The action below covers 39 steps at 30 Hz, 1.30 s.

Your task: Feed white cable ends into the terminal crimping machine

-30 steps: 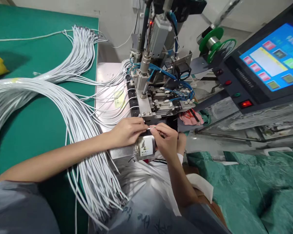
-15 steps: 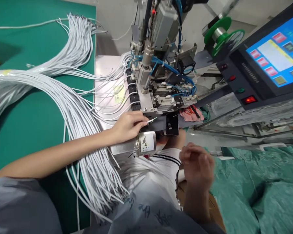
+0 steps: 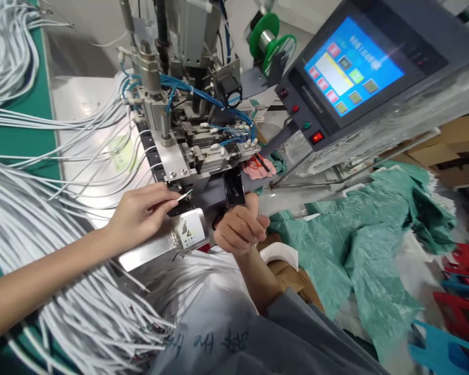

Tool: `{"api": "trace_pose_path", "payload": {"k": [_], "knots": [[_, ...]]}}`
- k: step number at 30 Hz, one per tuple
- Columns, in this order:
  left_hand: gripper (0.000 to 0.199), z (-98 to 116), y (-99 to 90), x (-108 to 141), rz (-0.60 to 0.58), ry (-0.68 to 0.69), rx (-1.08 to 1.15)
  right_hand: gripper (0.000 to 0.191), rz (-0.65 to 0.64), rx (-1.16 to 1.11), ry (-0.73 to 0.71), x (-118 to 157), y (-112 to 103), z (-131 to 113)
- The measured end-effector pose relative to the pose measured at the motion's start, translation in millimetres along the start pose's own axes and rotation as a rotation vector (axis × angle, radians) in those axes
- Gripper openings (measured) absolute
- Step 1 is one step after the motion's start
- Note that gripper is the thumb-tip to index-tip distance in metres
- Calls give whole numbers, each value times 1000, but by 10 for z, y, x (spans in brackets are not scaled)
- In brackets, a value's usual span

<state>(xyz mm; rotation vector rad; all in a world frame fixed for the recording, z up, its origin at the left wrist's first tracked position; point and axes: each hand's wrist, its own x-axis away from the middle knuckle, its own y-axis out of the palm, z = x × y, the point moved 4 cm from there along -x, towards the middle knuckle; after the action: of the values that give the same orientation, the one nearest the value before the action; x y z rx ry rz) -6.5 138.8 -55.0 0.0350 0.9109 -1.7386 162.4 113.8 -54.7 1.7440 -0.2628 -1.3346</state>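
My left hand (image 3: 138, 214) pinches a thin white cable (image 3: 183, 196) near its stripped end, where a green wire tip shows. It rests at the front of the machine (image 3: 168, 148), just below a metal plate. Right by its fingertips is a clear container with a white label (image 3: 190, 229). My right hand (image 3: 240, 229) is curled closed near the dark phone (image 3: 233, 187), and whatever its fingers may hold is hidden. Several white cables run into black slots (image 3: 153, 156) along the machine's left side.
A thick bundle of white cables (image 3: 101, 317) hangs at lower left. Upper right stands a control screen (image 3: 352, 65), with a green spool (image 3: 268, 41) beside it. A pink cloth (image 3: 260, 167) lies behind the phone. Green sheeting (image 3: 359, 229) covers things at right.
The view has swung to the right. My right hand has come in from the lower right towards the phone and the container. My left hand still holds the cable by the machine.
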Motion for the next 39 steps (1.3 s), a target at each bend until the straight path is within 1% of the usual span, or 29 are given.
{"api": "trace_pose_path", "payload": {"k": [1, 6, 9, 11, 15, 17, 19, 22, 24, 26, 27, 29, 31, 34, 39], "knots": [[11, -7, 4, 9, 0, 3, 4, 42, 16, -5, 1, -2, -2, 4], [11, 4, -5, 21, 23, 4, 22, 45, 189, 50, 41, 11, -61, 44], [11, 46, -20, 5, 27, 4, 13, 48, 216, 117, 60, 20, -91, 46], [11, 78, -33, -6, 40, 9, 11, 49, 259, 195, 87, 17, -104, 47], [11, 111, -61, -18, 91, 57, 69, 44, 452, 464, 150, -6, -121, 36], [11, 102, -73, -18, 109, 89, 101, 37, 515, 626, 159, -26, -125, 22], [12, 88, -84, -16, 113, 109, 117, 32, 551, 777, 152, -42, -139, 19], [12, 89, -95, -18, 104, 127, 132, 27, 606, 985, 111, -39, -185, 44], [12, 103, -100, -24, 102, 141, 133, 19, 660, 1139, 58, -26, -215, 69], [12, 123, -104, -30, 104, 165, 123, 13, 717, 1333, -4, -20, -223, 95], [13, 134, -106, -33, 108, 181, 116, 12, 735, 1441, -31, -24, -216, 110], [13, 152, -110, -35, 123, 216, 100, 12, 728, 1638, -65, -52, -184, 149], [14, 158, -113, -34, 139, 243, 88, 10, 673, 1756, -91, -92, -146, 189], [15, 152, -108, -30, 148, 270, 81, 9, 614, 1820, -132, -130, -107, 218], [18, 141, -103, -28, 166, 309, 66, 6, 605, 1878, -131, -135, -89, 225]]}}
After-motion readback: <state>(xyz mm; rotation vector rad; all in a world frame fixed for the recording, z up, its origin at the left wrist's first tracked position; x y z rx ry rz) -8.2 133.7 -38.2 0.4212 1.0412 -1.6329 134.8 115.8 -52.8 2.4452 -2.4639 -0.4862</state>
